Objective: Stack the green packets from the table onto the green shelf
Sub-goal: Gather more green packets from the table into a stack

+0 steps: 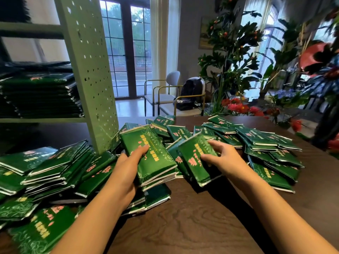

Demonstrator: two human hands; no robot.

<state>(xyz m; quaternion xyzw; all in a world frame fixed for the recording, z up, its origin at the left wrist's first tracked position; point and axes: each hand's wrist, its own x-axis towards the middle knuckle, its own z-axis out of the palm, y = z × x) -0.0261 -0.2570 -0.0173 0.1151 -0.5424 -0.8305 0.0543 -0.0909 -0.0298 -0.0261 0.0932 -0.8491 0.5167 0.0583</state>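
Note:
Many green packets with pink and yellow print lie heaped across the dark wooden table (192,217). My left hand (128,165) grips a small stack of packets (154,153) from its left side, thumb on the top face, lifted a little above the heap. My right hand (223,154) holds a single green packet (194,160), tilted, fingers on its upper right edge and thumb on its face. The pale green shelf (91,70) stands at the left, with a tall pile of stacked packets (40,96) on its board.
More loose packets lie at the left (45,173) and right (271,149) of my hands. The shelf's perforated side panel stands on the table right behind the heap. Chairs (165,96), a dark bag (190,94) and plants with red flowers (238,107) stand beyond the table's far edge.

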